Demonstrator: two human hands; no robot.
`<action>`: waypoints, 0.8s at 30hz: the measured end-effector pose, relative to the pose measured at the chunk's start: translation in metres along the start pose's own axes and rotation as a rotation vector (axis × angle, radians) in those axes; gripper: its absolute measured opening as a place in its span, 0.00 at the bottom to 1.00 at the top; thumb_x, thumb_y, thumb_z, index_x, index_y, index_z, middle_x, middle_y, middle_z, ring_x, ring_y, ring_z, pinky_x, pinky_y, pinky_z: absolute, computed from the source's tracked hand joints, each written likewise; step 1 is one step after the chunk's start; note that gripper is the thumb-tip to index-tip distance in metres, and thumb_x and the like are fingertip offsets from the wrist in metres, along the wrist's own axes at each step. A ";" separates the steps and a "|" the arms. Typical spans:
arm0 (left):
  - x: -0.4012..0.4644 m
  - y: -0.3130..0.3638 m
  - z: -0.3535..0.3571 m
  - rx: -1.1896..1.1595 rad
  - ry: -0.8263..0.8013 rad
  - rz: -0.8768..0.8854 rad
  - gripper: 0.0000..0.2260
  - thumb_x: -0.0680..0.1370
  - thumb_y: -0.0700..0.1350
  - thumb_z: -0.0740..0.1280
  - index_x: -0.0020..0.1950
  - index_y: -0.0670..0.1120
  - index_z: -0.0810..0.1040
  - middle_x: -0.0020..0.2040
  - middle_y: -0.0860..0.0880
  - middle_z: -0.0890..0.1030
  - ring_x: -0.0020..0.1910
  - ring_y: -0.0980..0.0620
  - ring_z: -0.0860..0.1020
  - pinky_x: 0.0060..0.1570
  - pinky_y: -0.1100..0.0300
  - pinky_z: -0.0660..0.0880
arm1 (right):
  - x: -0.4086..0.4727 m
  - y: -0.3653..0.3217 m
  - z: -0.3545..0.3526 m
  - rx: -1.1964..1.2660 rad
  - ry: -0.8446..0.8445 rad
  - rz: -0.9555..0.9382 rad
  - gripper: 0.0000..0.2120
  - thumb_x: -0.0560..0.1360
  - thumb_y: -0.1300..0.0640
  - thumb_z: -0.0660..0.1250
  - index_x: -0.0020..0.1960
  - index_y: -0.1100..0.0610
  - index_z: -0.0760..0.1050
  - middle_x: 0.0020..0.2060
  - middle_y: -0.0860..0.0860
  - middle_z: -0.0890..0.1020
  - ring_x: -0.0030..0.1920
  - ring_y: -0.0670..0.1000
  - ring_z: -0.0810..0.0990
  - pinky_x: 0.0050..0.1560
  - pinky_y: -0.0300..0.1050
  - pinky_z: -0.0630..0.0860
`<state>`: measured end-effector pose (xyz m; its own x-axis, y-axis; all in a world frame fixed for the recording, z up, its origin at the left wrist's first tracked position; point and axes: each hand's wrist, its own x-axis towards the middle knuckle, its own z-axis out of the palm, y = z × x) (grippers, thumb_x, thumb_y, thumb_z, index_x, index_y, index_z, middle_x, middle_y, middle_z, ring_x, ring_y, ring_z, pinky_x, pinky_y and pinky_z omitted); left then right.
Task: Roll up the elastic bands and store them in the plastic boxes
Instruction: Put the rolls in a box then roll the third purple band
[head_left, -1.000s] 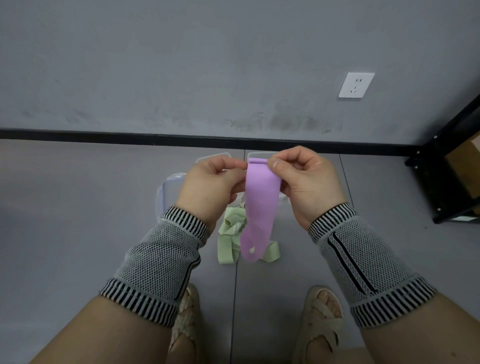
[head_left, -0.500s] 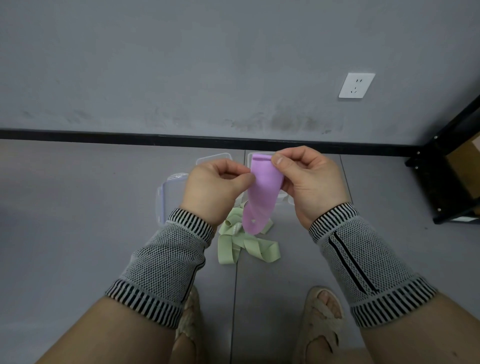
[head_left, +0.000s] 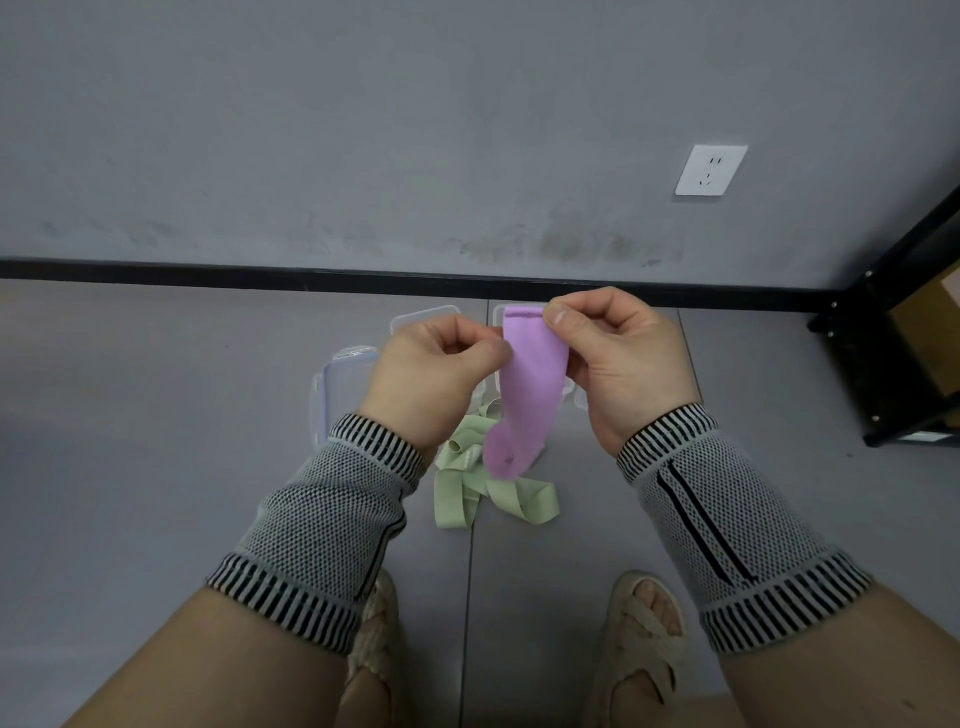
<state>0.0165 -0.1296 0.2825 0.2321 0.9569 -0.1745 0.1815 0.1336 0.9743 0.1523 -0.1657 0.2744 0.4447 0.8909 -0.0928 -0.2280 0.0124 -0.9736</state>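
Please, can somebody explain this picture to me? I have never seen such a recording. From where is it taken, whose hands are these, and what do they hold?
A camera worn on a person's head looks down at their own hands. The left hand and right hand pinch the top of a soft purple elastic band, which hangs down. On the grey floor lie a tangled pale green elastic band and clear plastic boxes, partly hidden behind the hands. No robot is here.

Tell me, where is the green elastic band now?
In the head view the green elastic band lies loose on the floor at centre, below the purple band held by both hands, just ahead of the feet.
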 end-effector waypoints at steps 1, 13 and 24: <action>0.000 0.000 0.000 -0.003 -0.003 -0.004 0.08 0.72 0.38 0.69 0.34 0.47 0.78 0.41 0.48 0.83 0.38 0.57 0.77 0.39 0.64 0.74 | 0.000 0.000 0.000 0.005 -0.005 0.006 0.07 0.73 0.66 0.70 0.38 0.56 0.78 0.33 0.50 0.82 0.38 0.50 0.80 0.48 0.53 0.78; 0.001 0.001 -0.002 -0.047 0.004 0.007 0.14 0.71 0.33 0.67 0.29 0.49 0.74 0.38 0.41 0.78 0.40 0.49 0.74 0.44 0.54 0.73 | 0.000 -0.004 -0.002 0.064 -0.071 0.036 0.07 0.72 0.66 0.69 0.38 0.57 0.78 0.34 0.52 0.82 0.37 0.50 0.80 0.41 0.47 0.78; -0.002 0.007 -0.005 -0.056 -0.008 0.080 0.11 0.70 0.30 0.67 0.31 0.43 0.75 0.37 0.39 0.81 0.36 0.52 0.76 0.40 0.61 0.76 | -0.003 -0.007 0.000 -0.063 -0.037 -0.066 0.07 0.72 0.66 0.70 0.39 0.57 0.78 0.30 0.48 0.82 0.34 0.48 0.79 0.40 0.47 0.78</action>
<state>0.0127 -0.1297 0.2903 0.2515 0.9630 -0.0968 0.1086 0.0712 0.9915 0.1527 -0.1686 0.2818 0.4243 0.9053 -0.0209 -0.1439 0.0446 -0.9886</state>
